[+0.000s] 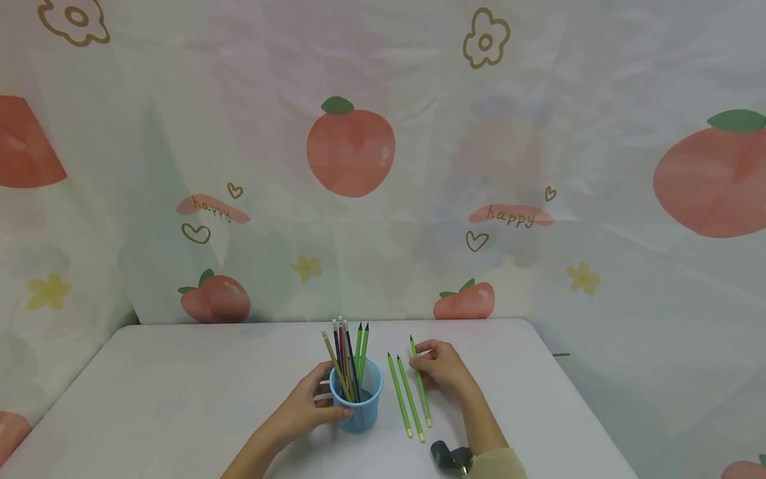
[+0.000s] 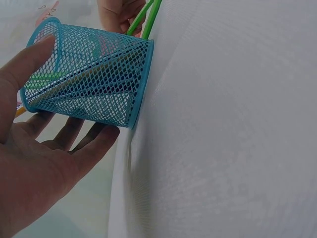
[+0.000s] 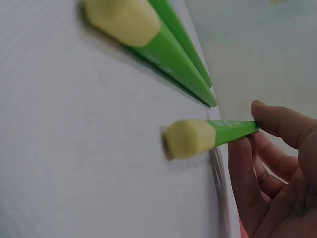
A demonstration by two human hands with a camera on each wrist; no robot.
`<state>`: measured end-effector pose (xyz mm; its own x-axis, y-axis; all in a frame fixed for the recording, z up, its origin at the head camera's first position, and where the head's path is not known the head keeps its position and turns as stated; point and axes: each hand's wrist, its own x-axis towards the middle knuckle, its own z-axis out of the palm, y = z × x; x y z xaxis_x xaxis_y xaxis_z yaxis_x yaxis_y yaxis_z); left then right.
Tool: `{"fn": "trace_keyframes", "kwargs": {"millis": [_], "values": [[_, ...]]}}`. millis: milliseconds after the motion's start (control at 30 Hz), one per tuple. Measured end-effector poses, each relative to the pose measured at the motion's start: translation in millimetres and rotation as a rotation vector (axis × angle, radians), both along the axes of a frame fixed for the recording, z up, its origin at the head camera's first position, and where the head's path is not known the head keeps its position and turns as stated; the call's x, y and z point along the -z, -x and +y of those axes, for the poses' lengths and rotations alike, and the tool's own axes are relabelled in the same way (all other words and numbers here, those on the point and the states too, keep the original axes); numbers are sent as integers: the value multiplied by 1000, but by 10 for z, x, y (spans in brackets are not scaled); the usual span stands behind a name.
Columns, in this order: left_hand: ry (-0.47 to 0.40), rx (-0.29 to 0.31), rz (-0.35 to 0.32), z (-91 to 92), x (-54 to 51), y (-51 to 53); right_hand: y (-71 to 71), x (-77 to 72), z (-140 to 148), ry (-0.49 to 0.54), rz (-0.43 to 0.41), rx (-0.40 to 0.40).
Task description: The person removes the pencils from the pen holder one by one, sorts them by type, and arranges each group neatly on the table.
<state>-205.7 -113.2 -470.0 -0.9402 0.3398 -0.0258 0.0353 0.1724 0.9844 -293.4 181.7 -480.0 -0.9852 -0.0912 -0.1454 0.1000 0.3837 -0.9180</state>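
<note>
A light blue mesh pencil cup [image 1: 362,420] stands upright on the table. My left hand [image 1: 304,404] holds it from the left, thumb on the near side and fingers round the far side. Inside lean several pencils [image 1: 335,361] with eraser ends up, and two green pencils [image 1: 364,346] with dark points up. To the right of the cup, my right hand [image 1: 443,367] pinches a green pencil [image 3: 233,132] between thumb and fingers. Its pale yellow end is towards me, its dark point away. Two more green pencils [image 1: 399,397] lie side by side between cup and right hand.
A white-covered table [image 1: 179,399] runs back to a hanging cloth [image 1: 407,259] printed with peaches and flowers. Near my right forearm is a small black object [image 1: 441,454], its kind unclear. A thin green strip [image 1: 560,354] shows beyond the table's right edge.
</note>
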Motion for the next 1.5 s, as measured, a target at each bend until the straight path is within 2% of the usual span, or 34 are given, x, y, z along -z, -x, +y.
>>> {"fn": "trace_keyframes", "kwargs": {"millis": [233, 733, 1100, 1333, 1500], "values": [[-7, 0, -5, -3, -3, -4, -36, -6, 1, -23, -46, -9], [-15, 11, -15, 1, 0, -12, -101, -43, -1, -79, -45, -4], [1, 0, -6, -5, -7, -2, -68, -24, -8, -74, -47, -3], [7, -5, 8, -8, 15, 18, -52, -75, -35, -86, -15, -11], [9, -2, 12, -6, 29, 25, -71, -220, -89, 13, 57, -98]]}}
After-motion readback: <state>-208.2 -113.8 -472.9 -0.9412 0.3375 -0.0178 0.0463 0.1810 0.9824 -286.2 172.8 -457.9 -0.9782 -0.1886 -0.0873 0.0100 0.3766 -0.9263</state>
